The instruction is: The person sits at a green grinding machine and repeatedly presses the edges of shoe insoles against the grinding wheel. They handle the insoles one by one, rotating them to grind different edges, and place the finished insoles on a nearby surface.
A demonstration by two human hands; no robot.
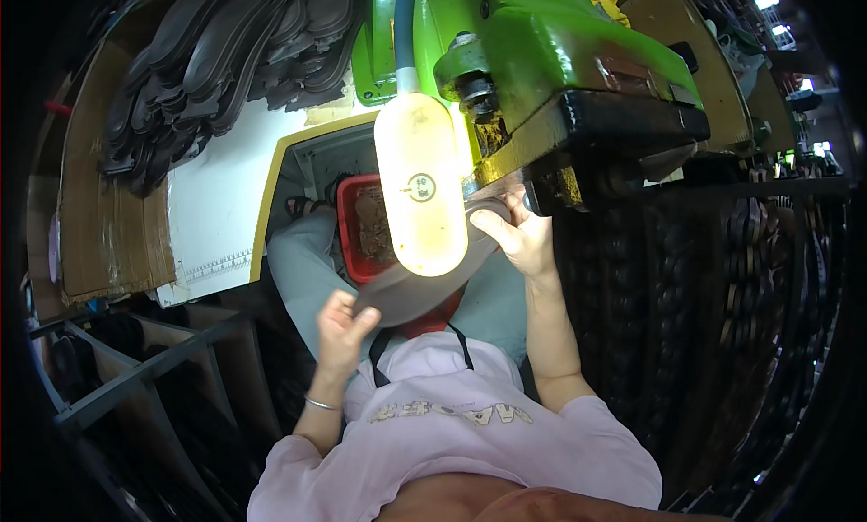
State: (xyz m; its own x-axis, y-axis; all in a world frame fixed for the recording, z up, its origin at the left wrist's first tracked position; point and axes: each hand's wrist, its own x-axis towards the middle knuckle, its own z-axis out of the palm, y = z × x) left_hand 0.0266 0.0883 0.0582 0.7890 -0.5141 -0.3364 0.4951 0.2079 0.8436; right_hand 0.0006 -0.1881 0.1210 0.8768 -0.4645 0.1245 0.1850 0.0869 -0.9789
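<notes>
A dark grey shoe sole (417,295) is stretched slantwise between my hands, above my lap. My left hand (343,330) pinches its near left end between thumb and fingers. With my right hand (517,236) I grip the far right end, thumb on top, close under the head of the green machine (578,57). The lit lamp (421,188) hangs over the sole and hides part of its far edge. Several similar dark soles (226,48) lie in an overlapping pile at the far left.
Between my knees stands a red bin (348,251) with brown scraps in it. A white table (212,201) with a yellow-edged cutout lies to the left, beside a cardboard box (117,224). A metal rack (149,370) is at the lower left; dark racks line the right.
</notes>
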